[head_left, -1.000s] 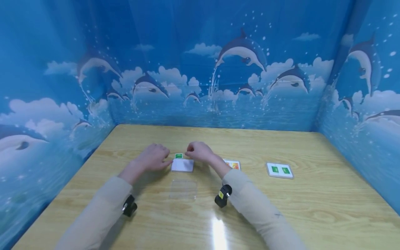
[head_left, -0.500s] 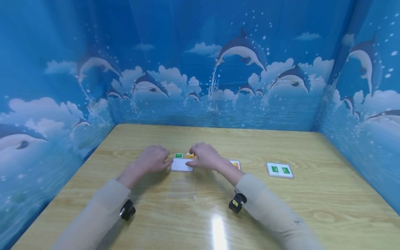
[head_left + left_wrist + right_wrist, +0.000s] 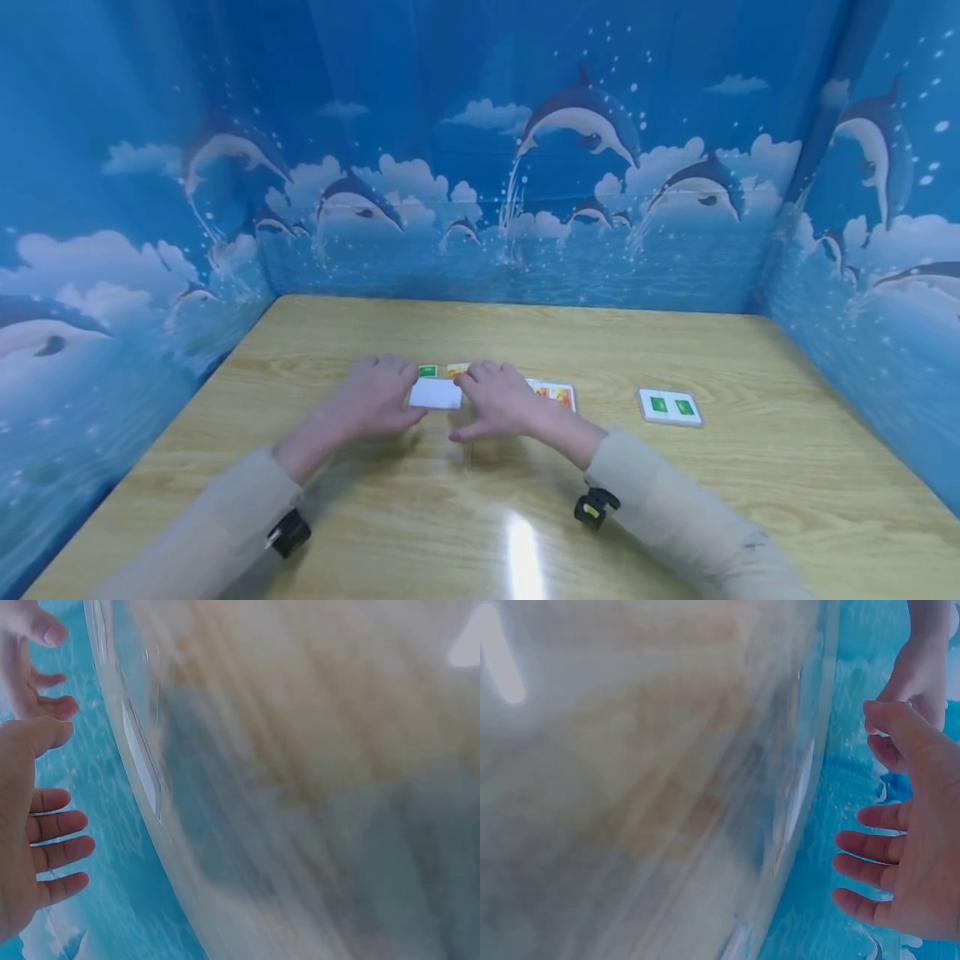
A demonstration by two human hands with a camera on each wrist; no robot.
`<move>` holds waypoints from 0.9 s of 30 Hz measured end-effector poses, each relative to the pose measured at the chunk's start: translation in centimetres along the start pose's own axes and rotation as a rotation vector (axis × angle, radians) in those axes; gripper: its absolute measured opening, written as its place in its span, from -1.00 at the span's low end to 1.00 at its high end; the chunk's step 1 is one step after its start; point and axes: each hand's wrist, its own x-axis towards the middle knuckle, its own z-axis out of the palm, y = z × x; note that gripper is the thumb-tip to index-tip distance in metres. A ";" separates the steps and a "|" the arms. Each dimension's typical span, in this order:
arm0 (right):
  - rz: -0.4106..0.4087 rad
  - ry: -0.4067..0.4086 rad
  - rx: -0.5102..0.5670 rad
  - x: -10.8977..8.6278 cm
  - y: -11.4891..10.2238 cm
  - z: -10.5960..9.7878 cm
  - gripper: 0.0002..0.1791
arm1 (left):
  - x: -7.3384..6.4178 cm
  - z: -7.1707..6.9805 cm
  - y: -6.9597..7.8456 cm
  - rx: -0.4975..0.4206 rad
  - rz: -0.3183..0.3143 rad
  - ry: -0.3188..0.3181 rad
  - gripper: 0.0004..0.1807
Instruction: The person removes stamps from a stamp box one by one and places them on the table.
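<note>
In the head view a white rectangular card-like piece (image 3: pixel 436 394) lies between my two hands. My left hand (image 3: pixel 378 396) is at its left edge, fingers extended and thumb pointing inward. My right hand (image 3: pixel 495 402) is at its right, fingers spread, thumb lower toward me. Both wrist views show loosely straight fingers (image 3: pixel 60 851) with nothing held. Behind the white piece lie a small green-printed card (image 3: pixel 427 372) and a small orange-printed card (image 3: pixel 457 369). A clear flat plastic piece between the thumbs is barely visible; whether either thumb touches it I cannot tell.
A clear-edged case with orange pictures (image 3: pixel 553 394) lies partly behind my right wrist. Farther right rests another case with two green pictures (image 3: pixel 671 407). The wooden table (image 3: pixel 780 467) meets blue dolphin-printed curtains (image 3: pixel 480 250) at its back and sides.
My right hand has come away from the small orange-printed card, opened its fingers and drawn back toward me. My left hand has shifted slightly nearer and right, its thumb now lower.
</note>
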 end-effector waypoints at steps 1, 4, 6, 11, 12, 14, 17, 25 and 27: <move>-0.002 -0.005 0.001 -0.1 -0.1 0.0 -0.10 | -0.1 -0.1 0.2 -0.018 -0.005 -0.011 -0.50; 0.004 -0.024 -0.001 -0.6 -0.2 0.2 -0.06 | -0.5 -0.3 0.8 -0.075 -0.007 -0.040 -0.41; 0.011 -0.035 -0.008 -1.0 -0.2 0.3 -0.03 | -0.8 -0.2 1.1 -0.091 0.010 -0.043 -0.36; 0.008 -0.065 -0.045 -1.8 -0.7 0.9 0.04 | -1.4 0.4 1.6 -0.067 0.060 -0.020 -0.30; 0.005 -0.070 -0.051 -1.9 -0.8 1.0 0.04 | -1.6 0.6 1.7 -0.066 0.062 -0.022 -0.30; -0.002 -0.076 -0.056 -2.1 -1.1 1.1 0.04 | -1.8 0.8 1.9 -0.081 0.058 -0.030 -0.29; -0.006 -0.089 -0.034 -2.3 -1.5 1.3 0.01 | -2.1 1.1 2.1 -0.110 0.037 -0.074 -0.27; -0.033 -0.121 -0.018 -2.5 -2.1 1.7 -0.04 | -2.5 1.8 2.5 -0.122 0.037 -0.177 -0.24; -0.040 -0.126 -0.033 -2.5 -2.2 1.9 -0.06 | -2.6 2.0 2.6 -0.123 0.047 -0.179 -0.25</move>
